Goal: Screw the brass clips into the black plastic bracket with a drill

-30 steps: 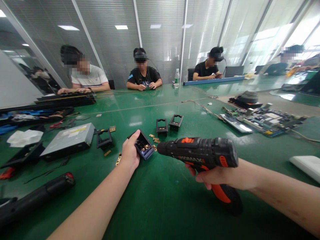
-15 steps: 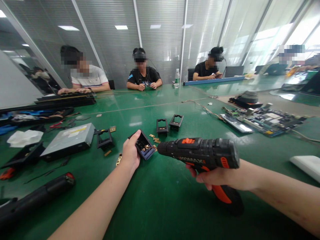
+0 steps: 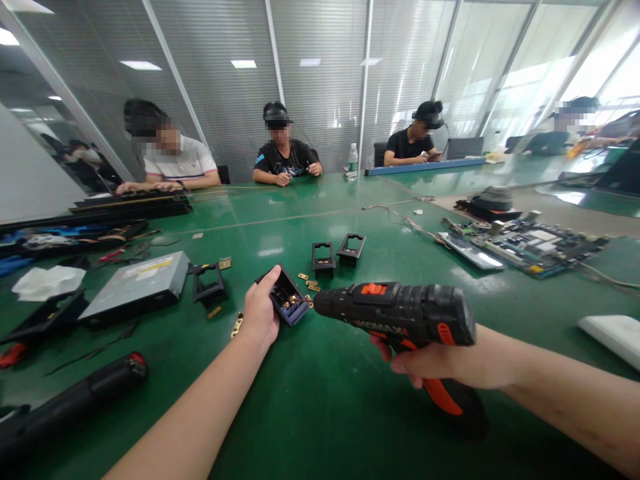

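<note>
Hands, two, ours. Our left hand [image 3: 260,313] curls its fingers around a small black housing [image 3: 286,297], held tilted on the green table [image 3: 320,407]. Our right hand [image 3: 440,363] grips a cordless driver [image 3: 405,317], its bit at the housing's opening. Loose brass pieces [image 3: 310,285] lie just behind, with black frames [image 3: 324,257] beyond them.

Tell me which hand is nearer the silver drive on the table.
Left. The left hand, holding the small black box, is right of the silver drive; the right hand grips the drill much farther right.
</note>
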A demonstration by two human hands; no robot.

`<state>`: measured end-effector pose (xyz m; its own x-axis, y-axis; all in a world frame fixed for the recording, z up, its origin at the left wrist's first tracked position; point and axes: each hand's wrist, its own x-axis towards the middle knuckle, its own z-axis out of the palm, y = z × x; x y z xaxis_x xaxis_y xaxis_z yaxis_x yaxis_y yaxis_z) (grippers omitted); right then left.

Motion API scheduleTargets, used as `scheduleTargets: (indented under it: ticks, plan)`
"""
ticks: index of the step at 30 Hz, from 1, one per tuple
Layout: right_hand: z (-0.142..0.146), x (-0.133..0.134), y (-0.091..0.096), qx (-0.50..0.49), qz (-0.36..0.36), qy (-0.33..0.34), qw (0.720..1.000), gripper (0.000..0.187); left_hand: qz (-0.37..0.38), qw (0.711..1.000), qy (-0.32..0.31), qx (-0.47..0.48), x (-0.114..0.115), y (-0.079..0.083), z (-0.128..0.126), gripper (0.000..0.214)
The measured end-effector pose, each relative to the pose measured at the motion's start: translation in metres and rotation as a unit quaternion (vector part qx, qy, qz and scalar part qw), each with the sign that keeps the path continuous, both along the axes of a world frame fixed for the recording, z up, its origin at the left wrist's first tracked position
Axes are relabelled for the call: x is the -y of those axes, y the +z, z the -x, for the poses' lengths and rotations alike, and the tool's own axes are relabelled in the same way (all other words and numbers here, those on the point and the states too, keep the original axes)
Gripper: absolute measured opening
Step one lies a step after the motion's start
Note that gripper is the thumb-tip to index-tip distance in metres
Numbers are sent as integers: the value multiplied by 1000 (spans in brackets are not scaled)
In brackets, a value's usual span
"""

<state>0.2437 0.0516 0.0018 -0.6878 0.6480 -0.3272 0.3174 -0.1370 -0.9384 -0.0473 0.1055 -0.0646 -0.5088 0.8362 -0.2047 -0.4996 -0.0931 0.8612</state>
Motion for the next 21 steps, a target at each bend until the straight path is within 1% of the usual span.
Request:
scheduleTargets:
  ticks: [5,21]
  plan:
    - [-1,2,-1,-9,-2,4,1000,28,-4,1000,0,4,-1,-2,1,25]
    - [6,4,11,33,4,-9,999,35,-12,1000,-6,-3,-2,-4,2,25]
